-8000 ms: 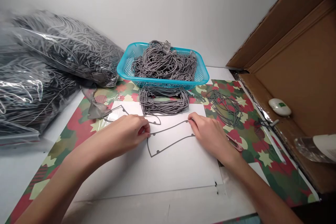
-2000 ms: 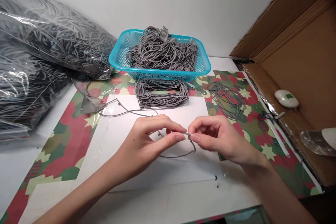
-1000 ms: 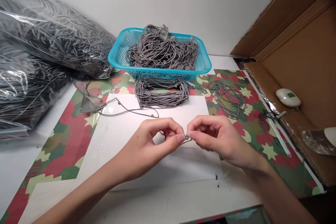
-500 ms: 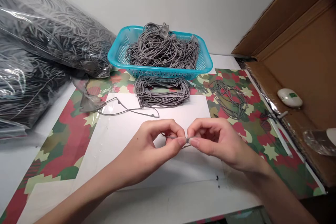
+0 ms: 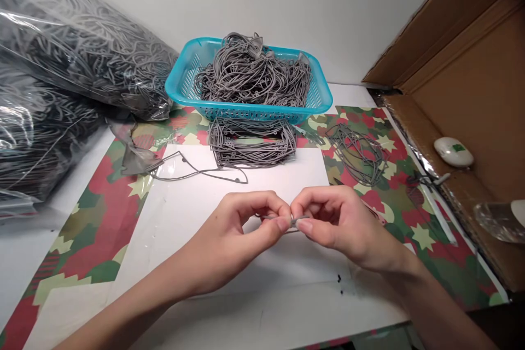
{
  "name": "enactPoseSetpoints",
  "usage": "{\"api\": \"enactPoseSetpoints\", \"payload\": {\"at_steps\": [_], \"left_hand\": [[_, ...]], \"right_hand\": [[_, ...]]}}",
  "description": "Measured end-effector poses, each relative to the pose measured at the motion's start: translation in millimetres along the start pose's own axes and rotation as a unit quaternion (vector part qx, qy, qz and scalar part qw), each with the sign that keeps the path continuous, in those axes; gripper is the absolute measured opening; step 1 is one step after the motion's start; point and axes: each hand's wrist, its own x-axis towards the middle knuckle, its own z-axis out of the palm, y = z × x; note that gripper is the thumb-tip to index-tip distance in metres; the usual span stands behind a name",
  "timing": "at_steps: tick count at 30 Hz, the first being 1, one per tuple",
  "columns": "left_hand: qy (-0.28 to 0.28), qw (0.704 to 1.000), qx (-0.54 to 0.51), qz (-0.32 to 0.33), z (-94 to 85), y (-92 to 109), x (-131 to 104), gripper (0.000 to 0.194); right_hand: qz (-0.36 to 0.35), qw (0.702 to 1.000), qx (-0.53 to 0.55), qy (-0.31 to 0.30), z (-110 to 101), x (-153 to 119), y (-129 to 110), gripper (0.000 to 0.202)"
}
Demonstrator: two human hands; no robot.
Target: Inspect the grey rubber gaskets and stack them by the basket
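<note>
Between thumb and fingers my left hand [image 5: 250,224] pinches a thin grey rubber gasket [image 5: 293,222]. My right hand [image 5: 338,219] pinches the same gasket just beside it, the fingertips of both hands nearly meeting above the white paper [image 5: 197,219]. Most of the gasket is hidden behind the fingers. Beyond the hands lies a stacked bundle of grey gaskets [image 5: 254,156]. One loose gasket [image 5: 197,177] rests on the paper to the left, near a scrap of grey sheet [image 5: 135,156]. A tangle of gaskets [image 5: 359,156] lies to the right.
A blue basket [image 5: 174,85] heaped with gaskets stands at the back. Clear bags [image 5: 82,49] full of grey strands fill the left. On the right are a cardboard box [image 5: 463,76], a white computer mouse [image 5: 453,152] and a white pen-like stick [image 5: 438,216]. Small black bits [image 5: 339,279] lie in front.
Both hands have stayed pinched on the gasket, with only a slight shift of the fingertips. The view has moved a little; nothing else has visibly changed.
</note>
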Motion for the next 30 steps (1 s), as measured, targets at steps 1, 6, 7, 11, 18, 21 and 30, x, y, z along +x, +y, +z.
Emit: {"api": "enactPoseSetpoints", "payload": {"at_steps": [1, 6, 7, 11, 18, 21, 30], "left_hand": [[-0.002, 1.000, -0.001, 0.000, 0.0, -0.1, -0.2, 0.020], [-0.005, 1.000, -0.007, -0.001, 0.0, 0.1, -1.6, 0.020], [-0.006, 1.000, -0.006, -0.001, 0.0, 0.3, -1.6, 0.020], [-0.005, 1.000, 0.000, -0.002, -0.5, 0.5, -0.5, 0.020], [0.013, 0.999, 0.013, 0.041, -4.2, -1.5, 1.5, 0.019], [0.020, 0.996, 0.035, 0.085, -4.3, -2.1, 1.9, 0.017], [0.027, 0.981, 0.071, 0.181, -3.8, -6.9, -2.0, 0.008]], "right_hand": [[0.001, 1.000, 0.002, 0.000, -0.1, 0.0, -0.1, 0.016], [0.001, 1.000, 0.010, 0.003, -0.3, -0.6, -0.5, 0.017], [0.001, 1.000, 0.013, 0.002, -0.2, -0.8, -0.5, 0.017], [0.001, 1.000, 0.028, -0.001, 0.6, -1.0, -0.4, 0.019], [0.018, 0.997, 0.078, 0.000, -1.0, 2.4, -0.7, 0.019], [0.036, 0.994, 0.104, -0.013, -2.2, 3.0, 0.1, 0.019], [0.059, 0.978, 0.190, -0.056, -2.1, 2.4, 4.6, 0.016]]}}
